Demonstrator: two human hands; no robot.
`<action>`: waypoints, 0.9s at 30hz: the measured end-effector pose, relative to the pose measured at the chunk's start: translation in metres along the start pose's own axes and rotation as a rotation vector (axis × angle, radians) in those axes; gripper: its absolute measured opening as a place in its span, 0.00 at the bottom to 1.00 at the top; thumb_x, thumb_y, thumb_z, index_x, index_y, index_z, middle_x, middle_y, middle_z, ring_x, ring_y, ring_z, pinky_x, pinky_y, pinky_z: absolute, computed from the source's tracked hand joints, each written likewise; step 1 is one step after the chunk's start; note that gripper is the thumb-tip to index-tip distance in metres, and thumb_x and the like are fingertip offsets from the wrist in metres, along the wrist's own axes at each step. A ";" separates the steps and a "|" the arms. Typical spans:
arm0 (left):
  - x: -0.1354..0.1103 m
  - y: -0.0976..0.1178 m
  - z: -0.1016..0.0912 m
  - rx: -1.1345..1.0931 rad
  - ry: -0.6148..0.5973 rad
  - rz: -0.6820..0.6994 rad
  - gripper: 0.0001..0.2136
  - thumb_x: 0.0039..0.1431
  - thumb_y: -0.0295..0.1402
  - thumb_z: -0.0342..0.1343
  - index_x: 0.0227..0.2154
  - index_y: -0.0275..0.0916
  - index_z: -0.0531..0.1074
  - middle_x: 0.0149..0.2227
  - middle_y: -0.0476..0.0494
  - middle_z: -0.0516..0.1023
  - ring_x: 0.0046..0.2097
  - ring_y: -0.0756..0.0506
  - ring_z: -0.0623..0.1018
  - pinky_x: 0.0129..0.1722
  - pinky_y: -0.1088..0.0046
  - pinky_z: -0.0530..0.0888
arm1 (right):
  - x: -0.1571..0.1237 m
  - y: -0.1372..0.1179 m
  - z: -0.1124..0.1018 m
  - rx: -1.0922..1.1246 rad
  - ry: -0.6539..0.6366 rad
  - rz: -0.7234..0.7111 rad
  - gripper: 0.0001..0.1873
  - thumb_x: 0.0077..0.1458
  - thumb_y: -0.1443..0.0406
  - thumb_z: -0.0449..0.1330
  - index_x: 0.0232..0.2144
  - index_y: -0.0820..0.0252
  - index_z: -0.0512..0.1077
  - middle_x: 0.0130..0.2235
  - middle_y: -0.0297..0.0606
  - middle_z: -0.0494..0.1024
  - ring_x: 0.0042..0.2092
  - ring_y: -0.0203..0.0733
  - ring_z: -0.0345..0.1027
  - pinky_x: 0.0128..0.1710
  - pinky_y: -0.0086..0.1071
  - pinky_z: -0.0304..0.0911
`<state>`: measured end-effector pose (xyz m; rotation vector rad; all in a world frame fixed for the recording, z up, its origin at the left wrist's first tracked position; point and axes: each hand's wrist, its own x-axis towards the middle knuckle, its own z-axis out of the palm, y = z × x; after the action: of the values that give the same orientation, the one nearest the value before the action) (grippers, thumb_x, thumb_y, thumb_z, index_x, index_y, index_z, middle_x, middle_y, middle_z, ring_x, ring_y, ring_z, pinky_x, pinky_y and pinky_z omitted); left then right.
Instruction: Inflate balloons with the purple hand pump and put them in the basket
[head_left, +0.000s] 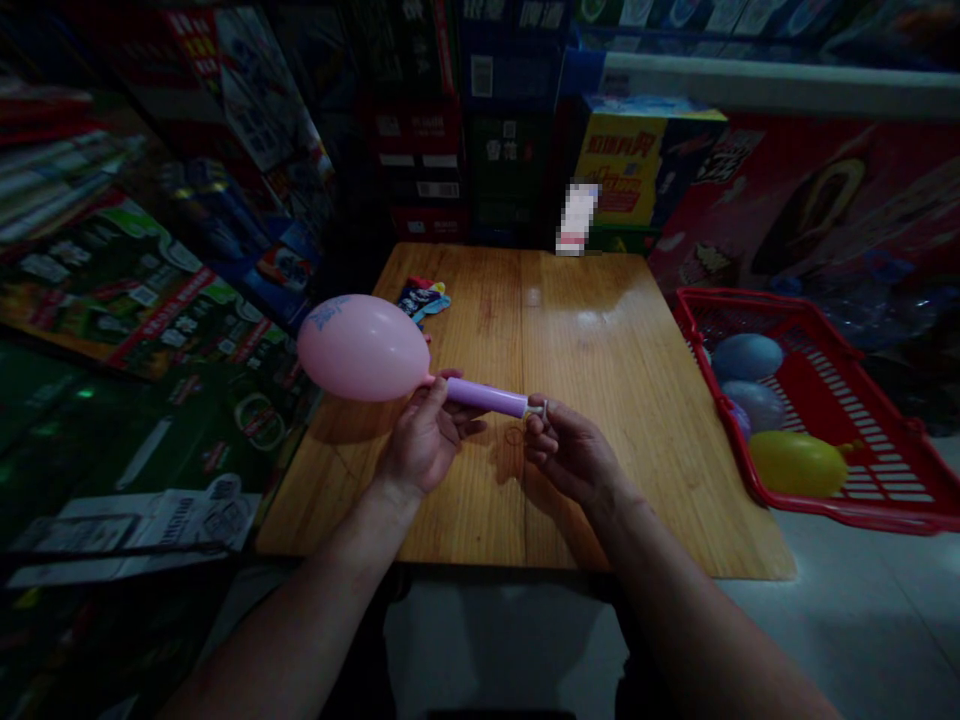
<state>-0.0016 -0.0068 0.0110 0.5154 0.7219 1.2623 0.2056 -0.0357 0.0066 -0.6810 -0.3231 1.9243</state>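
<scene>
A pink balloon (365,348), blown up and printed with a blue pattern, points left over the wooden table (600,400). Its neck sits on the tip of a purple balloon pump (487,397). My left hand (426,432) is closed where the neck meets the pump, with the thumb pressed on the join. At the pump's right end, the fingers of my right hand (570,448) grip the white handle (537,409), which stands close to the barrel. Behind the pink balloon lies a small pile of flat, colourful balloons (424,300).
To the right of the table stands a red basket (832,517) holding several blown-up balloons, among them a yellow balloon (799,464) and a blue balloon (748,357). Stacked cartons (510,165) line the back. Green beer cartons (187,430) crowd the left side.
</scene>
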 end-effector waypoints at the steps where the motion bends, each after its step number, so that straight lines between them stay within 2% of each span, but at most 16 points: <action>1: 0.000 0.000 0.000 -0.008 0.001 -0.005 0.14 0.65 0.41 0.66 0.47 0.42 0.75 0.41 0.44 0.84 0.39 0.42 0.85 0.34 0.67 0.83 | 0.000 -0.001 0.001 -0.069 0.025 -0.045 0.14 0.57 0.61 0.70 0.43 0.60 0.76 0.28 0.32 0.77 0.22 0.29 0.60 0.22 0.24 0.61; 3: -0.003 0.000 0.002 -0.002 -0.002 -0.018 0.14 0.65 0.42 0.66 0.47 0.41 0.75 0.41 0.42 0.84 0.38 0.43 0.85 0.34 0.67 0.82 | 0.002 -0.001 0.002 -0.236 0.083 -0.126 0.18 0.58 0.55 0.70 0.44 0.61 0.77 0.28 0.34 0.78 0.23 0.31 0.64 0.22 0.25 0.61; 6: -0.007 -0.003 0.004 0.032 -0.009 -0.042 0.16 0.64 0.43 0.66 0.49 0.41 0.75 0.42 0.41 0.84 0.39 0.42 0.85 0.35 0.66 0.82 | 0.003 0.002 0.005 -0.516 0.111 -0.171 0.22 0.58 0.51 0.70 0.46 0.62 0.79 0.29 0.36 0.78 0.26 0.33 0.67 0.24 0.26 0.62; 9: -0.007 -0.004 0.004 0.040 -0.024 -0.046 0.15 0.64 0.42 0.66 0.48 0.41 0.76 0.47 0.38 0.84 0.45 0.39 0.85 0.38 0.65 0.81 | 0.004 0.004 0.008 -0.704 0.127 -0.173 0.20 0.57 0.51 0.70 0.40 0.64 0.80 0.29 0.37 0.78 0.25 0.32 0.66 0.24 0.26 0.59; 13: -0.003 -0.001 0.003 0.016 0.006 0.051 0.08 0.63 0.37 0.66 0.43 0.40 0.79 0.54 0.40 0.83 0.55 0.38 0.82 0.50 0.60 0.79 | 0.004 -0.001 0.012 -0.761 0.159 -0.174 0.19 0.56 0.52 0.70 0.36 0.63 0.79 0.27 0.37 0.78 0.23 0.32 0.63 0.23 0.27 0.56; 16: -0.001 0.003 0.004 -0.010 0.037 0.069 0.06 0.63 0.34 0.66 0.40 0.39 0.81 0.55 0.40 0.83 0.57 0.37 0.81 0.56 0.58 0.77 | 0.002 -0.004 0.015 -0.808 0.177 -0.199 0.18 0.55 0.53 0.70 0.37 0.62 0.80 0.27 0.37 0.79 0.24 0.32 0.63 0.23 0.27 0.57; 19: 0.003 0.011 0.000 -0.055 0.052 0.075 0.05 0.65 0.34 0.64 0.39 0.39 0.81 0.54 0.41 0.83 0.54 0.38 0.83 0.55 0.58 0.78 | 0.002 -0.005 0.013 -0.816 0.167 -0.197 0.17 0.55 0.53 0.70 0.36 0.62 0.79 0.27 0.37 0.79 0.24 0.33 0.64 0.23 0.28 0.57; 21: 0.008 0.021 -0.007 -0.103 0.099 0.104 0.06 0.68 0.34 0.61 0.39 0.39 0.80 0.51 0.43 0.84 0.51 0.41 0.84 0.50 0.63 0.80 | 0.002 -0.007 0.007 -0.802 0.177 -0.195 0.17 0.55 0.53 0.69 0.34 0.62 0.79 0.26 0.37 0.78 0.24 0.34 0.64 0.23 0.28 0.57; 23: 0.015 0.034 -0.018 -0.142 0.167 0.149 0.08 0.71 0.35 0.58 0.38 0.39 0.79 0.48 0.44 0.85 0.48 0.45 0.85 0.43 0.71 0.80 | 0.004 -0.012 -0.001 -0.823 0.258 -0.250 0.18 0.56 0.52 0.67 0.33 0.62 0.78 0.26 0.36 0.77 0.24 0.34 0.64 0.23 0.28 0.57; 27: 0.021 0.052 -0.033 -0.110 0.213 0.194 0.08 0.71 0.36 0.58 0.40 0.38 0.78 0.46 0.42 0.86 0.47 0.46 0.85 0.41 0.74 0.80 | 0.009 -0.029 -0.015 -1.104 0.523 -0.458 0.20 0.58 0.50 0.65 0.39 0.63 0.80 0.30 0.40 0.80 0.27 0.39 0.68 0.28 0.32 0.61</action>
<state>-0.0576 0.0247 0.0215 0.3705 0.7889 1.5459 0.2331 -0.0164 0.0061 -1.6058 -1.1136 0.9549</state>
